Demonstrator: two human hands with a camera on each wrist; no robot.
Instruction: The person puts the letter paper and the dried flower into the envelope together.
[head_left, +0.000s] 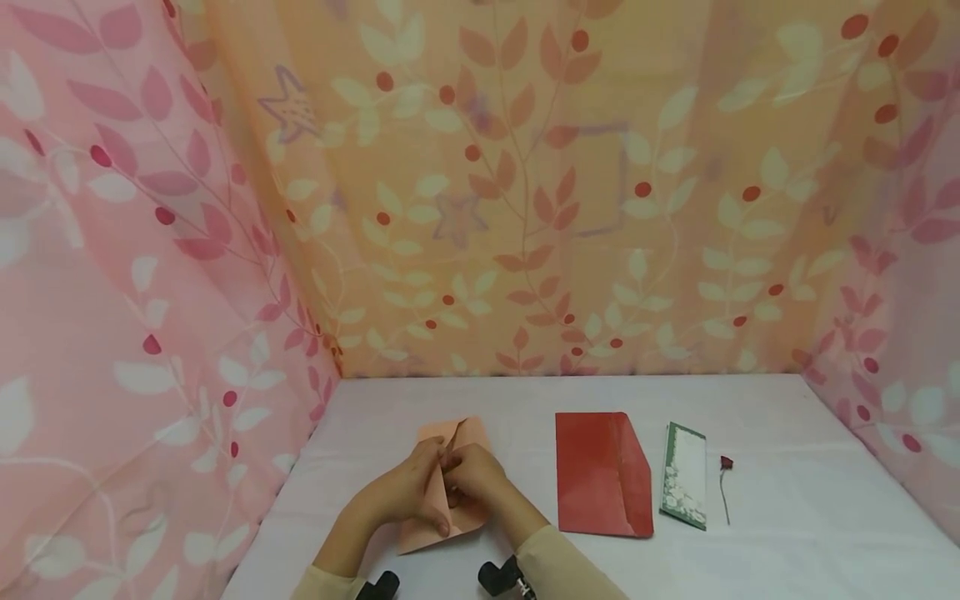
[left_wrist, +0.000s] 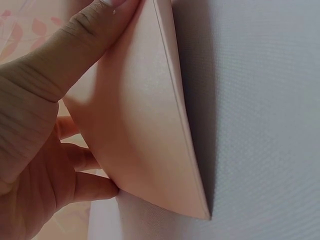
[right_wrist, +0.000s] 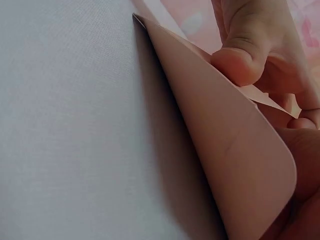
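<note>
A peach paper envelope [head_left: 474,432] is held tilted over the table, one lower edge near the white cloth. My left hand [head_left: 405,490] grips its left side; in the left wrist view the thumb lies across the front of the envelope [left_wrist: 150,110] and the other fingers are behind it. My right hand [head_left: 476,477] is at the envelope's upper middle, its curled fingers holding the paper at the parted opening. In the right wrist view the envelope's rounded flap [right_wrist: 240,160] stands up and covers part of the right hand [right_wrist: 307,200].
To the right lies a red envelope [head_left: 592,475] with its flap side facing right. Beside it are a white card with a green floral border [head_left: 688,479] and a small dark red rose on a stem [head_left: 726,463]. Patterned cloth [head_left: 525,208] hangs around the white table [head_left: 795,500].
</note>
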